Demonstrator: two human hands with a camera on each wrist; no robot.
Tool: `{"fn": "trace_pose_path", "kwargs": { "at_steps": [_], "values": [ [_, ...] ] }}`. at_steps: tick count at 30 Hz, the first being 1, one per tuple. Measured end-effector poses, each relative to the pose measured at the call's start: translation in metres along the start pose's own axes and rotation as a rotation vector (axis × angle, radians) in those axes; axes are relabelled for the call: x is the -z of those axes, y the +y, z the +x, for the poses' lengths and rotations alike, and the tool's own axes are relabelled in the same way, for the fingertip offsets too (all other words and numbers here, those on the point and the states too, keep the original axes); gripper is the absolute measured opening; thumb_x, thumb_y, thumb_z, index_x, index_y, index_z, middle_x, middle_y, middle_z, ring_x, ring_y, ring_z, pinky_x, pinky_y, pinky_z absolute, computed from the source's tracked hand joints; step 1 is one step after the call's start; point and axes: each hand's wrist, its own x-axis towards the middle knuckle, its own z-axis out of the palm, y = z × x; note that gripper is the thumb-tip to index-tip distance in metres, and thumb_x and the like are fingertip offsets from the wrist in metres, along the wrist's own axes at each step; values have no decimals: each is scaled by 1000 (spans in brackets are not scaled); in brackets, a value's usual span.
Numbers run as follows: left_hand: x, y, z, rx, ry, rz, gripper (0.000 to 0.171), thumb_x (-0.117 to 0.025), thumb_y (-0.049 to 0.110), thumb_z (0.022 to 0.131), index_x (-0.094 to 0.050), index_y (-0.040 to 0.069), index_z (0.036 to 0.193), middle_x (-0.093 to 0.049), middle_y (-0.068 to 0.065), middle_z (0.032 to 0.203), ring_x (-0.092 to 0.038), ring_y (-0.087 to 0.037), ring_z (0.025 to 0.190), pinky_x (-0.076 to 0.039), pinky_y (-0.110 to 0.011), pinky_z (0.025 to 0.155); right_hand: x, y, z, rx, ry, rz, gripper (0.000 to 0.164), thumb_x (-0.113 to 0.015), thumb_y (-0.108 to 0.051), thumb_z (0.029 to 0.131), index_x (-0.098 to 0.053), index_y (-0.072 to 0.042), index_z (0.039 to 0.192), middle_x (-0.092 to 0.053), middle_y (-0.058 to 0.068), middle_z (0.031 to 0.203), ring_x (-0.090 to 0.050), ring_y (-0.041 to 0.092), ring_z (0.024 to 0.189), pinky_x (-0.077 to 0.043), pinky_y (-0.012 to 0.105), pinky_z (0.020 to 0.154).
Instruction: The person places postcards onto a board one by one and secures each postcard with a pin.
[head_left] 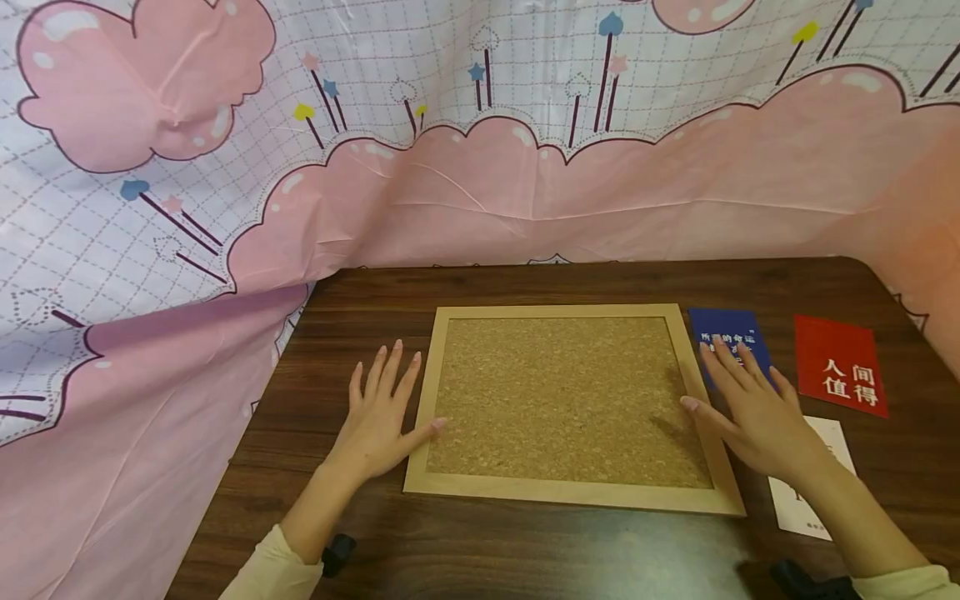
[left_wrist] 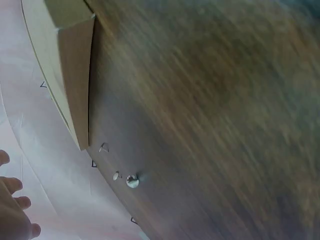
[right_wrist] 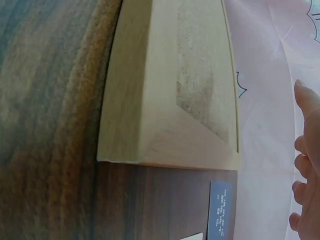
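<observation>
From the head view, a wood-framed cork board (head_left: 570,400) lies flat in the middle of a dark wood-grain table (head_left: 525,550); the left hand (head_left: 382,417) is at its left side, fingers spread and gripping nothing, the thumb over the frame's left strip; the right hand (head_left: 757,417) is at the other side, likewise holding nothing, its thumb over the right strip and its fingers over a blue card (head_left: 723,323) with white Chinese characters; whether either thumb touches the frame I cannot tell. To the right lie a red card (head_left: 840,358), also lettered in white Chinese characters, and a cream card (head_left: 798,507), partly hidden by the right wrist; all three cards are on the table, none on the cork; behind hangs a pink-and-white printed cloth (head_left: 600,187).

From the left wrist view, three silver thumbtacks (left_wrist: 132,181) rest on the table near a corner of the board; the left fingertips show at the edge, apart from the tacks.

From the right wrist view, another corner of the board stands close, with the blue card and a sliver of a pale card beyond it; by my judgement, the board and cards are laid out, while any fixing of cards to the cork is not yet done.
</observation>
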Motion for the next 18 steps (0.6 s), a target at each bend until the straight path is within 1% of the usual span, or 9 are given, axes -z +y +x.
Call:
{"fn": "trace_pose_path", "kwargs": {
  "at_steps": [3, 7, 14, 18],
  "values": [
    [2, -2, -1, 3, 6, 1, 96, -49, 71, 87, -4, 23, 157, 8, -7, 165, 4, -32, 152, 3, -63, 117, 2, 2, 0, -7, 5, 1, 79, -46, -47, 100, -5, -12, 157, 3, 12, 163, 7, 39, 149, 7, 71, 111],
    [5, -6, -3, 9, 18, 2, 96, -48, 72, 87, -7, 22, 157, 4, -9, 165, 2, -33, 152, 1, -63, 117, 5, 5, -2, -8, 23, -6, 79, -47, -47, 99, -5, -12, 157, 3, 11, 163, 7, 37, 150, 7, 71, 112],
    [6, -16, -9, 22, 35, 5, 95, -49, 71, 87, -9, 21, 157, 1, -11, 165, -1, -34, 151, -1, -64, 116, 8, 11, -6, -13, 42, -10, 80, -49, -45, 99, -8, -10, 156, -2, 18, 162, 11, 36, 150, 9, 70, 112],
    [7, -23, -14, 45, 30, -2, 95, -50, 71, 87, -10, 21, 157, 3, -10, 165, 0, -34, 151, -2, -65, 115, 10, 15, -10, -28, 39, -7, 80, -50, -45, 98, -7, -10, 156, -1, 18, 162, 13, 34, 149, 10, 69, 113]
  ]
}}
